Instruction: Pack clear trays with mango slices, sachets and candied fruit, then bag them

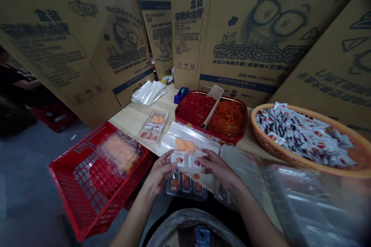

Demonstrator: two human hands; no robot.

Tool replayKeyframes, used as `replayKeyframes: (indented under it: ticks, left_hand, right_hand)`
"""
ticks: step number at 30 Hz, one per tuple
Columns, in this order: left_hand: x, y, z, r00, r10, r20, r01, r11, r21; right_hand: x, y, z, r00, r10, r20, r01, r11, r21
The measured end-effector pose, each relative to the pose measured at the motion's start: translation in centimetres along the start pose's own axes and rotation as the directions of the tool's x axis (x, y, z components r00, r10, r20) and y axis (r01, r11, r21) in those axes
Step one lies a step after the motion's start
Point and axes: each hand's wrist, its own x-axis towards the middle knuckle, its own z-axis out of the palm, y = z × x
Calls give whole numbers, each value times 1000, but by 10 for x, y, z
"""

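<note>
A clear plastic tray (185,170) is held at the table's front edge between my two hands. Orange shaped pieces (185,145) lie at its far end, two white printed sachets (177,159) in its middle, and red-orange bits in its three near compartments. My left hand (160,172) grips the left side, thumb on top. On the right side, my right hand (216,168) has its fingers closed over the rim. A clear plastic bag (207,143) lies flat around the tray's far end; whether the tray is inside it I cannot tell.
A similar filled pack (153,126) lies left. A red crate (87,185) holds more packs. Behind stands a divided red tin (246,123) of red and orange pieces. An orange basket (261,139) of sachets, clear trays (315,204), plastic bags (149,92) and a blue tape dispenser (181,95) surround it.
</note>
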Motion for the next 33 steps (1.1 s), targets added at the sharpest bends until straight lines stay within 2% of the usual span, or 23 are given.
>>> replayKeyframes:
  ticks: [4, 6, 7, 8, 9, 10, 11, 13, 15, 18, 21, 26, 30, 33]
  left_hand:
    - [-4, 4, 16, 990, -34, 134, 24, 997, 77]
    - [4, 5, 27, 980, -41, 195, -4, 974, 228]
    - [11, 6, 32, 974, 3, 224, -86, 928, 362]
    - [21, 8, 36, 962, 81, 262, -209, 834, 511]
    - [34, 9, 40, 935, 172, 311, -340, 691, 638]
    - [48, 12, 42, 886, 275, 374, -464, 489, 739]
    - [64, 14, 44, 847, 330, 418, -521, 355, 776]
    - [93, 16, 46, 804, 365, 470, -564, 212, 798]
    - [116, 16, 43, 778, 342, 526, -590, 114, 799]
    - [134, 9, 35, 739, 293, 607, -622, -51, 781]
    - [139, 1, 24, 700, 252, 668, -634, -210, 744]
    - [144, -7, 14, 633, 195, 749, -630, -433, 645]
    - [146, -11, 10, 591, 162, 791, -608, -556, 567]
    - [146, -12, 9, 565, 128, 815, -599, -616, 512]
  right_hand:
    - [-18, -14, -7, 983, 54, 173, -103, 953, 285]
    - [-25, -19, -16, 987, 32, 155, -83, 938, 336]
    - [-28, -22, -22, 994, 18, 105, -55, 933, 355]
    - [-31, -24, -28, 999, 2, 47, -20, 928, 372]
    - [-33, -25, -35, 1000, -17, -2, 16, 924, 382]
    - [-36, -27, -42, 998, -42, -48, 57, 921, 386]
    - [-39, -29, -49, 993, -71, -90, 100, 918, 384]
    - [-45, -33, -64, 978, -120, -168, 176, 910, 376]
    - [-50, -35, -77, 958, -126, -258, 223, 892, 394]
    - [-57, -36, -93, 923, -74, -377, 252, 857, 450]
    - [-61, -35, -103, 899, -63, -434, 289, 830, 477]
    - [-65, -36, -109, 888, -57, -456, 319, 791, 522]
    - [-70, -38, -109, 878, -2, -480, 320, 746, 583]
    - [-73, -38, -109, 884, -33, -465, 333, 744, 579]
